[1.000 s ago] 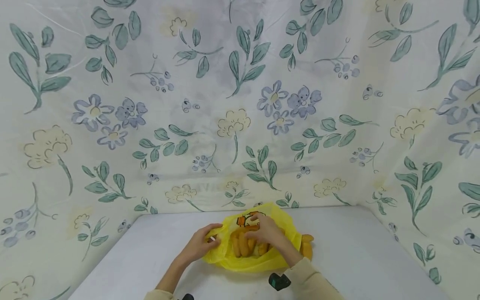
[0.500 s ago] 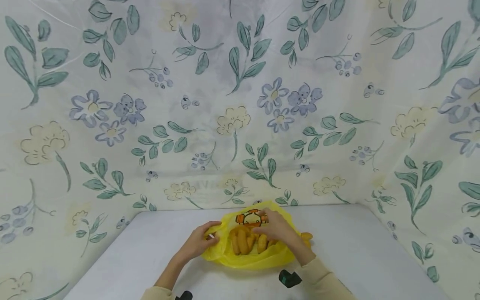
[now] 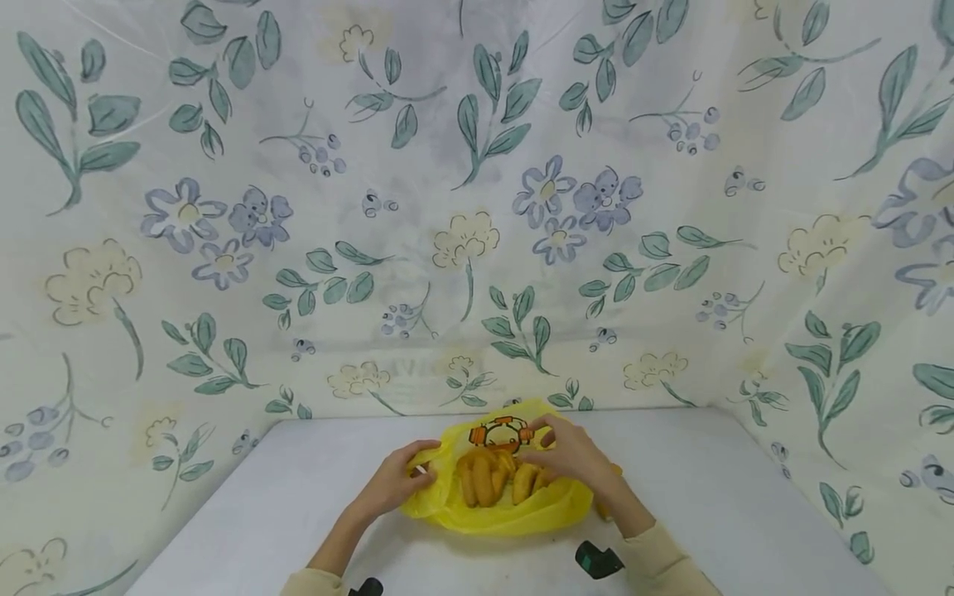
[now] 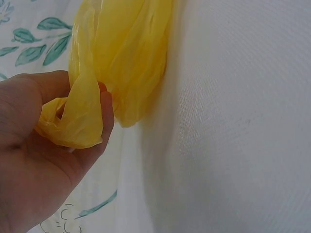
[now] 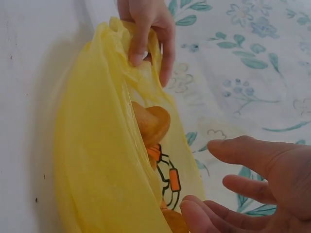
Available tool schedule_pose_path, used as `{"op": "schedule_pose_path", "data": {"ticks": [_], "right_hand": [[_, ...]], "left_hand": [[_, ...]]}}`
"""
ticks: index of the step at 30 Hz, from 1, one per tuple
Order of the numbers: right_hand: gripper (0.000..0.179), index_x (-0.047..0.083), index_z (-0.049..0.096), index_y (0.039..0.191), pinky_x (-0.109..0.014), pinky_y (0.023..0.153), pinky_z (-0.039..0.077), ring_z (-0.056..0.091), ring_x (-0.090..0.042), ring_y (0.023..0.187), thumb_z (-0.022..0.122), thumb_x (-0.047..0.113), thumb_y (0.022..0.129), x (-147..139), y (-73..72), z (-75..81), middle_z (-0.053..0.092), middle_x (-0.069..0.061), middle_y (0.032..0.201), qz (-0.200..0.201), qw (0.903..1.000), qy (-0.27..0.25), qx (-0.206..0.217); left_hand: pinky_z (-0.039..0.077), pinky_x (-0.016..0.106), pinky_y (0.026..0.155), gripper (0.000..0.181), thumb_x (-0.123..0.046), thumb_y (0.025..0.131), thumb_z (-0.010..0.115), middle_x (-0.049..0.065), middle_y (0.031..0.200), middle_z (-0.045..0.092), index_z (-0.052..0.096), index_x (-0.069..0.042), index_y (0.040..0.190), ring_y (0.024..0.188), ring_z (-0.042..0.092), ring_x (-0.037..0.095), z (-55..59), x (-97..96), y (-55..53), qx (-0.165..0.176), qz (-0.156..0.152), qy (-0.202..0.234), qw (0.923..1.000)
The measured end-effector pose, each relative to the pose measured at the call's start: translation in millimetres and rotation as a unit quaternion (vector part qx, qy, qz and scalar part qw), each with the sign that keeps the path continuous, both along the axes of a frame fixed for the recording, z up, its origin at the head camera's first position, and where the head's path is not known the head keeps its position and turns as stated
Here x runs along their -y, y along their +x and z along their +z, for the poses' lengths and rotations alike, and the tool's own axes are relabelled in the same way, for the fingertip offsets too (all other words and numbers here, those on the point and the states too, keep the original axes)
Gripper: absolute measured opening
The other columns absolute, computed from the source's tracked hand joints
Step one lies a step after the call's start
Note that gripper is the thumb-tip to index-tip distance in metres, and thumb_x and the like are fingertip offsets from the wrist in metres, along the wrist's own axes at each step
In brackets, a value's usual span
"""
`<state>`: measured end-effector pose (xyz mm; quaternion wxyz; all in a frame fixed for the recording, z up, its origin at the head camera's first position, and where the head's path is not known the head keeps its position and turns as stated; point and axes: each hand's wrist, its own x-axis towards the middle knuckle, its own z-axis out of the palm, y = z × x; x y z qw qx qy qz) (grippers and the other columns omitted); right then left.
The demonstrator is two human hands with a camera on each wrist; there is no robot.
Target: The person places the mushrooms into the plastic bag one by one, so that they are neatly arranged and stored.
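Note:
A thin yellow plastic bag (image 3: 514, 520) with a cartoon face print (image 3: 501, 434) lies with its mouth spread. Inside sit several orange-yellow, finger-shaped pieces that look like bananas (image 3: 480, 480). My left hand (image 3: 395, 480) holds the bag's left edge; in the left wrist view a gathered loop of yellow film (image 4: 82, 116) runs between its thumb and fingers. Over the bag's right side hovers my right hand (image 3: 574, 454), fingers spread and loosely bent. The right wrist view shows that hand (image 5: 272, 179) with nothing between thumb and fingers, beside the bag's mouth.
Another orange piece (image 3: 604, 509) shows just right of the bag, partly hidden by the right forearm. The bag rests on a white table (image 3: 708, 488). A floral curtain (image 3: 477, 248) hangs behind. Dark wrist cameras (image 3: 599, 560) are worn on the arms.
My right hand has moved right and slightly back from over the orange pieces, uncovering more of them. My left hand keeps its hold on the bag's edge.

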<state>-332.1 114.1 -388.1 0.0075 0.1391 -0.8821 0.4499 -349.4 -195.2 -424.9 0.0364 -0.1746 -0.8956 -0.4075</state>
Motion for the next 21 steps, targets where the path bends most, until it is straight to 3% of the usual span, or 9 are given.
{"op": "schedule_pose_path", "data": {"ticks": [9, 21], "right_hand": [[0.048, 0.009, 0.059, 0.124, -0.030, 0.061, 0.058, 0.065, -0.021, 0.070, 0.078, 0.026, 0.083, -14, 6.6, 2.8, 0.063, -0.015, 0.106, -0.029, 0.9995, 0.010, -0.001], [0.050, 0.006, 0.058, 0.126, -0.031, 0.062, 0.058, 0.064, -0.020, 0.071, 0.077, 0.025, 0.084, -35, 9.9, 1.1, 0.063, -0.018, 0.108, -0.042, 0.9990, 0.018, 0.000]], "left_hand": [[0.050, 0.021, 0.075, 0.045, -0.005, 0.088, 0.067, 0.018, 0.130, 0.060, 0.058, -0.006, 0.133, 0.091, 0.057, 0.018, 1.3, -1.1, 0.3, -0.002, -0.005, -0.002, 1.0000], [0.051, 0.023, 0.075, 0.045, -0.006, 0.089, 0.067, 0.016, 0.131, 0.060, 0.058, -0.008, 0.133, 0.090, 0.057, 0.017, 1.3, -1.2, 0.8, 0.006, 0.006, -0.001, 1.0000]]}}
